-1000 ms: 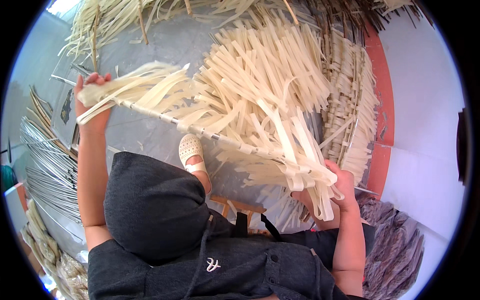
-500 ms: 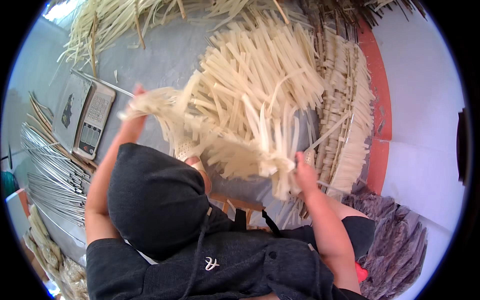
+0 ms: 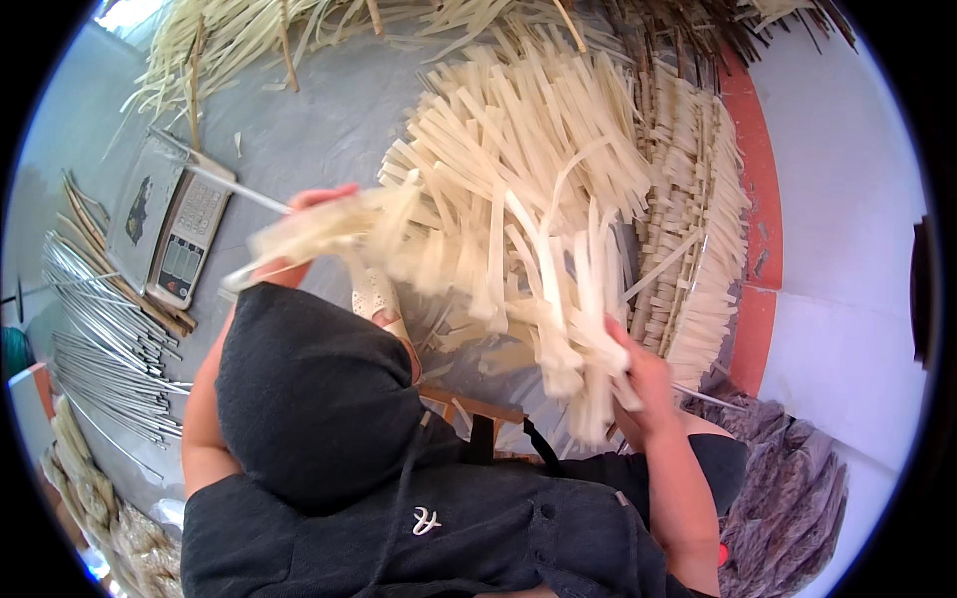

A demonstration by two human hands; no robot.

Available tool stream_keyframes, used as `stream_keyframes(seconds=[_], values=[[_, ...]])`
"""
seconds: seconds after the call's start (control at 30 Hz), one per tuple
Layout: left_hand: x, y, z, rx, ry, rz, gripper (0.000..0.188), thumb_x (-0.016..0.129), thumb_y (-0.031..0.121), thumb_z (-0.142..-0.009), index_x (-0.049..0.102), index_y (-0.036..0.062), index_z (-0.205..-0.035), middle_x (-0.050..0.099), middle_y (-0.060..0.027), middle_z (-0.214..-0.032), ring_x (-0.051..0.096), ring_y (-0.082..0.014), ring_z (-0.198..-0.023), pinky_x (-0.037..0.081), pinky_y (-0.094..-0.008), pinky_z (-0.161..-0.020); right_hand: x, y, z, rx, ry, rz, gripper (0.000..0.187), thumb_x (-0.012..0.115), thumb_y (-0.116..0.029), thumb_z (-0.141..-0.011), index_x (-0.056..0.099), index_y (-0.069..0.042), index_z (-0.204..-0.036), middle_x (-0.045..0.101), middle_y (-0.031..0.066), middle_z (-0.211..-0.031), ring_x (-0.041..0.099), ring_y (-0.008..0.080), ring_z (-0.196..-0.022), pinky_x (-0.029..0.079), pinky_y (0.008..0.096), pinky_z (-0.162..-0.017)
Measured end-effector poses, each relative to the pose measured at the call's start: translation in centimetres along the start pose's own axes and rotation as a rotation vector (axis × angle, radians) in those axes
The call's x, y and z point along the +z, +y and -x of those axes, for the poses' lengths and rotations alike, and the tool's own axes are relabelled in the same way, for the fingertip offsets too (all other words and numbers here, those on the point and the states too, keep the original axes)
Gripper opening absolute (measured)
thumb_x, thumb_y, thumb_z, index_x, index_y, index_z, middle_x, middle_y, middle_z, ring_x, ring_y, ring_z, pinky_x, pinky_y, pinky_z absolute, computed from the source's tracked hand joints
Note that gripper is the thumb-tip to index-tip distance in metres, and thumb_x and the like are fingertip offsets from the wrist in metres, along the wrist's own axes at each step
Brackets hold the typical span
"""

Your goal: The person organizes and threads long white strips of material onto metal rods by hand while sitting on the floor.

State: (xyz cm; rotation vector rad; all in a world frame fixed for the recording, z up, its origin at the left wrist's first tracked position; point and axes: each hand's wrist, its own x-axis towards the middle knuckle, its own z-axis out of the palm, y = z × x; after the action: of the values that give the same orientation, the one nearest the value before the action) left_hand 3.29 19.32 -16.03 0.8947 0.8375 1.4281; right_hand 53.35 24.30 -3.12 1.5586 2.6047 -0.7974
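A thin metal rod (image 3: 239, 186) runs across in front of me, one tip out past each hand. Flat cream strips (image 3: 478, 249), like dried sheet cut into ribbons, hang along it between my hands. My left hand (image 3: 289, 271), partly smeared by motion, is closed around the rod near its left end, with strips bunched over the fingers. At the right, my right hand (image 3: 646, 384) grips the rod, and strips bunch against its fingers. Below and beyond lies a large heap of the same strips (image 3: 538, 130).
A flat scale (image 3: 184, 249) and a bundle of metal rods (image 3: 105, 339) lie at the left. Rows of strip-laden rods (image 3: 688, 219) stand at the right by a red floor band (image 3: 758, 199). Brown wrinkled plastic (image 3: 788, 498) sits lower right. My sandalled foot (image 3: 377, 299) is below.
My right hand has moved slightly right and down with the rod; my left hand has shifted slightly right. The strips on the rod have swung and spread.
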Motion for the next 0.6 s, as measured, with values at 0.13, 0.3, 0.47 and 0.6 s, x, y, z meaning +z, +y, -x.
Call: stream_keyframes(seconds=[0.13,0.3,0.47,0.6], values=[[4.1,-3.0,-3.2,-0.427,0.070,-0.048,0.056,0.050,0.045,-0.098,0.048,0.0029,-0.135,0.048,-0.0130,-0.141,0.048,-0.0232,-0.129,0.039,-0.0359,-0.107,8.8,10.5,2.9,0.324,-0.135,-0.030,0.066,0.065,-0.006,-0.079,0.048,-0.025,-0.141,0.069,0.0178,-0.095,0.067,0.0349,-0.083,0.053,0.0389,-0.075],[4.3,4.1,-2.8,-0.157,-0.121,0.022,0.074,0.060,0.049,-0.090,0.041,-0.0019,-0.139,0.046,-0.0148,-0.143,0.045,-0.0248,-0.131,0.037,-0.0361,-0.109,-1.8,2.0,1.4,0.198,0.072,-0.160,0.060,0.064,-0.006,-0.080,0.052,-0.022,-0.137,0.069,0.0109,-0.087,0.067,0.0230,-0.073,0.051,0.0333,-0.067],[4.9,11.2,-2.1,-0.059,-0.112,-0.131,0.083,0.060,0.058,-0.086,0.038,-0.0004,-0.140,0.048,-0.0164,-0.140,0.046,-0.0242,-0.130,0.038,-0.0371,-0.108,-12.5,-2.9,2.0,0.210,0.040,-0.101,0.043,0.063,-0.005,-0.081,0.063,-0.011,-0.124,0.066,0.0025,-0.079,0.061,0.0128,-0.068,0.048,0.0270,-0.062],[1.9,10.8,0.2,0.085,0.163,-0.131,0.066,0.055,0.056,-0.092,0.051,0.0016,-0.129,0.061,-0.0115,-0.121,0.057,-0.0174,-0.114,0.045,-0.0322,-0.098,-14.1,-4.3,-3.1,0.062,-0.226,-0.268,0.033,0.065,-0.014,-0.084,0.065,-0.003,-0.115,0.064,0.0008,-0.075,0.058,0.0097,-0.062,0.046,0.0253,-0.057]])
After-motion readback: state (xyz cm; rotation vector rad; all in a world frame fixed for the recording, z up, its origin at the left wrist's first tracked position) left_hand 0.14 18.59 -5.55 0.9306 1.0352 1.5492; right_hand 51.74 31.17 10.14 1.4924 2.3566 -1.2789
